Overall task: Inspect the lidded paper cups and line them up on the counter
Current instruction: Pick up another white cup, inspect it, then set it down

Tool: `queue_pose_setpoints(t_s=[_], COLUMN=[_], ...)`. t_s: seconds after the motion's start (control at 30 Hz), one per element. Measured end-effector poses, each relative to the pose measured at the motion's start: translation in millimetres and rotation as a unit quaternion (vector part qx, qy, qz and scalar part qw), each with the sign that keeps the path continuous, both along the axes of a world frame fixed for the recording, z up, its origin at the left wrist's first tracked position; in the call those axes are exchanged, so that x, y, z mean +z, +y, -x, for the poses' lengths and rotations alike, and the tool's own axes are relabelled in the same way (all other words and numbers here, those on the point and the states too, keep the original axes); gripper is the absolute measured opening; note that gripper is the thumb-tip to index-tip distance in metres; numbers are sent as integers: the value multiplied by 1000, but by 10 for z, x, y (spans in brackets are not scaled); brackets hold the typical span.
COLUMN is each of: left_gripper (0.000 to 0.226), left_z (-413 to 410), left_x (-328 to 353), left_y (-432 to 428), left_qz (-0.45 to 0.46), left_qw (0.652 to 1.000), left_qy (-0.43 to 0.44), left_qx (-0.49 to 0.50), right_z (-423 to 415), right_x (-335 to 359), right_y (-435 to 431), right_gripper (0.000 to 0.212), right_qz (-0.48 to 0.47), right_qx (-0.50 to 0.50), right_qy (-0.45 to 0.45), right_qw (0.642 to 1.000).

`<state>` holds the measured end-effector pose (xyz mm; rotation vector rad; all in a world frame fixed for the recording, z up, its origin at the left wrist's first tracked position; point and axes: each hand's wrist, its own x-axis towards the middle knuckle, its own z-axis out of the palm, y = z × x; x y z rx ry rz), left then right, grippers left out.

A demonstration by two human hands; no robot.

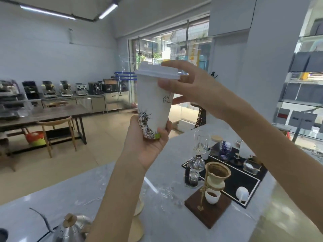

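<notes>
The paper cup is held high above the counter, its base pinched in the left hand while the right hand clamps the lid rim — too hard a press there could pop the lid or tip the cup onto the coffee dripper below.
</notes>
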<state>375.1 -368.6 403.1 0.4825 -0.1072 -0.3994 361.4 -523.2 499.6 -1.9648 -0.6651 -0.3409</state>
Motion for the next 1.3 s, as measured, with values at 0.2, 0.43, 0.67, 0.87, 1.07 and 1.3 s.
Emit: queue_pose_setpoints(t_s=[0.2,0.43,0.67,0.87,1.07,1.3], left_gripper=[36,39,41,40,36,46], left_z=[238,465,646,752,743,586], left_x=[119,25,32,-56,-104,-169], left_y=[159,202,410,718,533,272], left_qz=[-30,-11,46,100,105,-2], left_qw=[965,896,943,993,964,869], left_qy=[-32,-38,-2,-10,-55,-28], left_qx=[260,442,329,66,236,494], right_z=[95,190,89,-57,-124,127], right_x=[45,-99,-149,-213,-307,-570], right_y=[501,987,1077,1049,996,1160], right_gripper=[77,96,94,111,101,100], right_qz=[12,-39,-75,-82,-108,-127], right_qx=[24,27,133,225,300,142], right_qy=[-20,-83,-43,17,85,-57], right_qw=[999,995,987,971,944,980])
